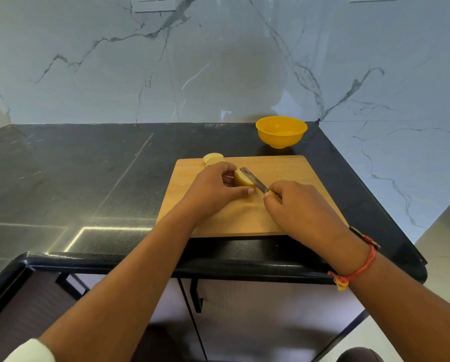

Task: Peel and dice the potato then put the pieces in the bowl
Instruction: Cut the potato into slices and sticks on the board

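Red thread bracelet (pixel 357 270) nearest, tied round the right wrist; white sleeve (pixel 31 351) at the lower left edge. Past the rounded lip of the black stone desk (pixel 88 178), a wooden cutting board (pixel 284 168) lying flat. On it, right hand (pixel 297 207) wrapped round the yellow handle of a knife (pixel 252 178), steel blade set slantwise against the right end of a pale potato piece (pixel 242 178). Left hand (pixel 211 192) close beside, fingers (pixel 226 167) and thumb pinching that piece from either side and pressing it onto the board, left of centre. Second potato piece (pixel 213 158) at the board's far left corner, on it or just off it, hard to tell.

Likely firm and dense, yet wet and slick where cut, so apt to skid or rock under the blade. Best held flat face down, gripped by the sides, fingers tucked back from the edge.

Farther on, yellow plastic bowl (pixel 281 131) on the desk just beyond the board, no pieces visible inside. Marble-veined wall (pixel 218 61) behind, socket plate (pixel 153 3) at the top. No brand, label or legible writing anywhere.
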Action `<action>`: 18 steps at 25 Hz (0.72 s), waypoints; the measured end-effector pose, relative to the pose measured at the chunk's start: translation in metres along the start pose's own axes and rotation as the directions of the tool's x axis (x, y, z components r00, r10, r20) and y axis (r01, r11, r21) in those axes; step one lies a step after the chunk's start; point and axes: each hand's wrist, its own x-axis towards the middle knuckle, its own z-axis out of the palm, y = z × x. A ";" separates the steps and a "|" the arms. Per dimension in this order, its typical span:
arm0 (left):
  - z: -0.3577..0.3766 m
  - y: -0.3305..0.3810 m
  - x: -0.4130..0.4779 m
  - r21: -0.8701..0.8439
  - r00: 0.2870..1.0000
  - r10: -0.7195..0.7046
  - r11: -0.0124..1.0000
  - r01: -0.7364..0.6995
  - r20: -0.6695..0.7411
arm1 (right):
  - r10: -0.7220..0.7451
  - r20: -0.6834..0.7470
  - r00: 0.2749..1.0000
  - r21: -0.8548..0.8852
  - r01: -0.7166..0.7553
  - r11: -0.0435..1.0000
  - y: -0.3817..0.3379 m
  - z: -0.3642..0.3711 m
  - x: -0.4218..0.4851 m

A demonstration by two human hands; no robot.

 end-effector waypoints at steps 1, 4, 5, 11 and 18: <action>0.001 0.001 0.001 0.000 1.000 0.000 1.000 0.000 -0.013 | 0.000 0.004 1.000 0.002 0.000 1.000 0.000 0.000 0.000; 0.005 0.000 0.003 -0.001 0.995 0.004 1.000 -0.004 -0.098 | -0.008 -0.039 0.999 -0.019 0.008 1.000 -0.002 0.003 0.000; 0.006 -0.001 0.003 0.000 0.994 0.008 1.000 -0.008 -0.112 | -0.015 -0.065 0.998 -0.039 0.013 0.999 -0.004 0.005 0.000; 0.007 -0.002 0.001 -0.035 0.992 -0.006 0.999 0.002 -0.128 | -0.031 -0.184 0.982 -0.130 0.007 0.992 -0.007 0.014 0.001; 0.008 -0.002 0.000 -0.080 0.990 -0.019 0.997 0.008 -0.140 | -0.011 -0.176 0.984 -0.157 -0.017 0.987 -0.008 0.016 0.001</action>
